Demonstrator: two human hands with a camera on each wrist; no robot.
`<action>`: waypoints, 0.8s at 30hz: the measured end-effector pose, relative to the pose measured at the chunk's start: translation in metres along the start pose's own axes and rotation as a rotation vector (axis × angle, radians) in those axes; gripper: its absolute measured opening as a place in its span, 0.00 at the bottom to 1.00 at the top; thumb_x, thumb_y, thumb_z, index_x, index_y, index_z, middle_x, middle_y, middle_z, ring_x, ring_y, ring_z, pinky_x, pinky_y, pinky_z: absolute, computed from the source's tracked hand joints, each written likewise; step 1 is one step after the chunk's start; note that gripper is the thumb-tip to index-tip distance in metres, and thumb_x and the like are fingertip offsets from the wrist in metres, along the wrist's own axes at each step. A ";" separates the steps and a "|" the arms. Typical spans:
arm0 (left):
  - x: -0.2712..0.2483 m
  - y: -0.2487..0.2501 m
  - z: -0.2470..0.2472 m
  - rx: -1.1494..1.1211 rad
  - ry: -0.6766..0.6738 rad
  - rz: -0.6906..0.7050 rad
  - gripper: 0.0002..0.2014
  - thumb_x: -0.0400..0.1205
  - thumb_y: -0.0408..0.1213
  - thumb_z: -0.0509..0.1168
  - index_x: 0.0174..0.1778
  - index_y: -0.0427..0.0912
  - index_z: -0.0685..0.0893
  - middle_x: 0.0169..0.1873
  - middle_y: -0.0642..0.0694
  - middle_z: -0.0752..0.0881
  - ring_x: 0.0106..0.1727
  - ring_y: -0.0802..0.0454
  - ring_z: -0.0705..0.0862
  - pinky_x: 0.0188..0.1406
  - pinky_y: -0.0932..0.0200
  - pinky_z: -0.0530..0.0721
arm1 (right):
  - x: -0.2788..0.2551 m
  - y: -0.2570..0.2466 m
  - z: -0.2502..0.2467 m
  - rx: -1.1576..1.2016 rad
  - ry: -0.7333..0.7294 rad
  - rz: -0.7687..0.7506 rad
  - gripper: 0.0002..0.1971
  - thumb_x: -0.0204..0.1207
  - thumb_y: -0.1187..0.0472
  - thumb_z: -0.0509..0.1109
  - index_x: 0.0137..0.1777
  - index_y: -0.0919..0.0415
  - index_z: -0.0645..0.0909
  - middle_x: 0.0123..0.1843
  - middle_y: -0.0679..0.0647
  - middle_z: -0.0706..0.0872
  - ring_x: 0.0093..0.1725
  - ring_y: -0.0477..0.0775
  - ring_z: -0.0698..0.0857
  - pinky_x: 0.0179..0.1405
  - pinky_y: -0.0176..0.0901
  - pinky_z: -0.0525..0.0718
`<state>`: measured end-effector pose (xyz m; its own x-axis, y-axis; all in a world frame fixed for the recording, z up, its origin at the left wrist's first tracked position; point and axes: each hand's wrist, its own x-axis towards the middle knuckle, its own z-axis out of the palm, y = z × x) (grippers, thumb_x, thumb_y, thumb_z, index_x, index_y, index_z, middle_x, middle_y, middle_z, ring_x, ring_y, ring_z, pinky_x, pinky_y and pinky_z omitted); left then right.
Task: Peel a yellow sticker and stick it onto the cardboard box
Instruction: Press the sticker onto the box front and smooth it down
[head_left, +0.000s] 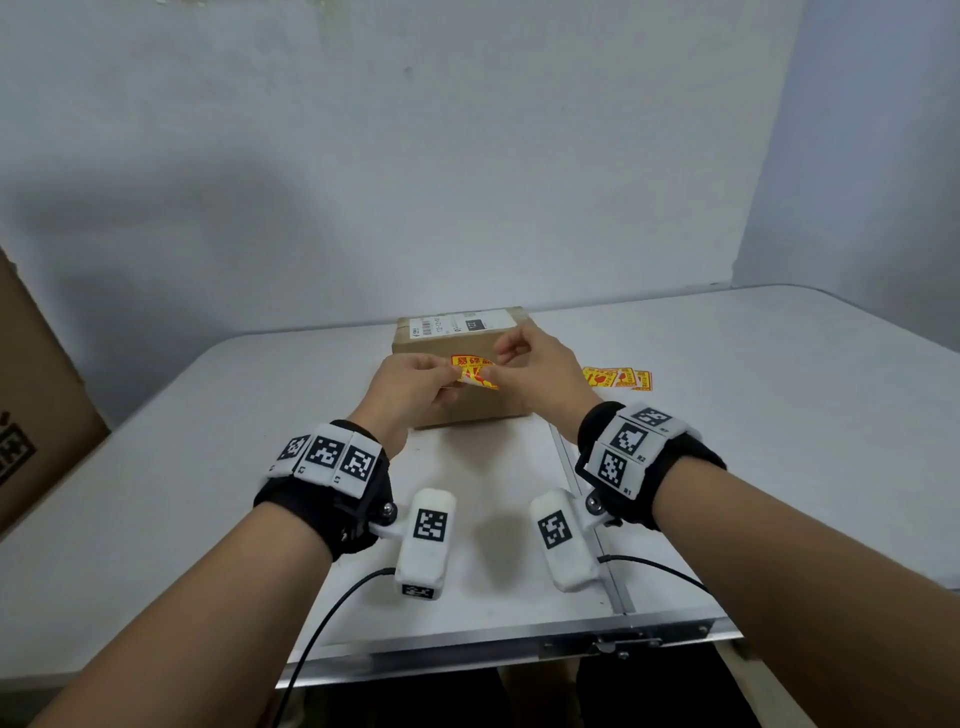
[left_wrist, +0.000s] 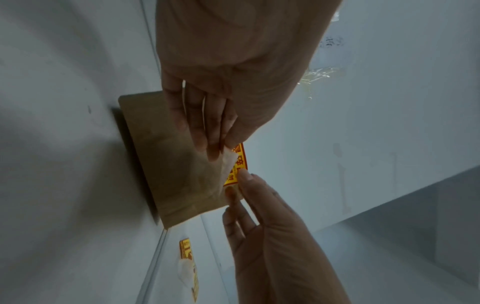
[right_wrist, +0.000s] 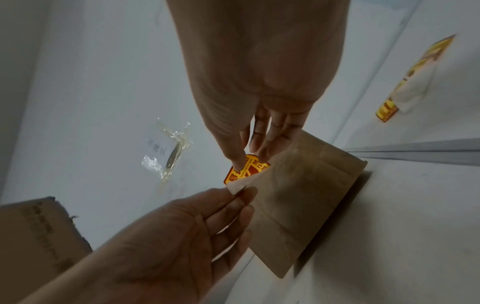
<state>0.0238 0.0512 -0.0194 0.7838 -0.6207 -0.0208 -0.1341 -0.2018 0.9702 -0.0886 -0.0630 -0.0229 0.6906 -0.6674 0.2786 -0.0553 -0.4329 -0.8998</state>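
The left hand (head_left: 415, 387) pinches the pale backing paper (left_wrist: 228, 162) between thumb and fingertips, while the right hand (head_left: 535, 371) pinches the yellow sticker (head_left: 471, 370) by its edge. I judge the two narrow grips pull apart so the sticker lifts off the backing without creasing. The peel is partway: in the left wrist view a pale corner of backing curls away from the yellow face. Both hands hold the work in the air just in front of the cardboard box (head_left: 462, 332), probably so the freed sticker has only a short way to go; it touches no box face yet. The box sits at 12 o'clock from the hands on the white table (head_left: 753, 467), its top bearing a white shipping label (head_left: 457, 323). The spare stickers (head_left: 617, 378) lie at 2 o'clock, well apart from the box, within the right hand's reach.
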 end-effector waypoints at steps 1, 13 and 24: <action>0.001 0.000 -0.002 0.017 0.012 0.013 0.11 0.80 0.34 0.68 0.53 0.30 0.87 0.41 0.41 0.89 0.32 0.56 0.83 0.28 0.71 0.79 | 0.001 -0.002 0.002 -0.037 -0.003 -0.024 0.14 0.70 0.62 0.77 0.54 0.62 0.81 0.45 0.49 0.82 0.43 0.45 0.80 0.36 0.22 0.75; -0.003 0.005 -0.013 0.380 0.072 0.199 0.12 0.81 0.40 0.65 0.58 0.45 0.87 0.48 0.49 0.89 0.43 0.54 0.86 0.43 0.62 0.83 | 0.023 -0.005 0.008 -0.272 0.037 -0.112 0.03 0.74 0.64 0.71 0.43 0.59 0.87 0.40 0.50 0.86 0.40 0.46 0.82 0.36 0.20 0.75; 0.034 0.016 -0.029 0.749 0.013 0.466 0.16 0.82 0.33 0.62 0.64 0.45 0.86 0.62 0.47 0.87 0.66 0.49 0.82 0.65 0.60 0.76 | 0.043 -0.004 0.016 -0.336 0.053 -0.224 0.05 0.73 0.62 0.72 0.45 0.60 0.88 0.55 0.54 0.82 0.62 0.55 0.75 0.55 0.38 0.68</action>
<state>0.0661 0.0493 0.0024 0.5566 -0.7561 0.3442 -0.8004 -0.3769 0.4663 -0.0473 -0.0801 -0.0122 0.6749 -0.5607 0.4798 -0.1463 -0.7389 -0.6577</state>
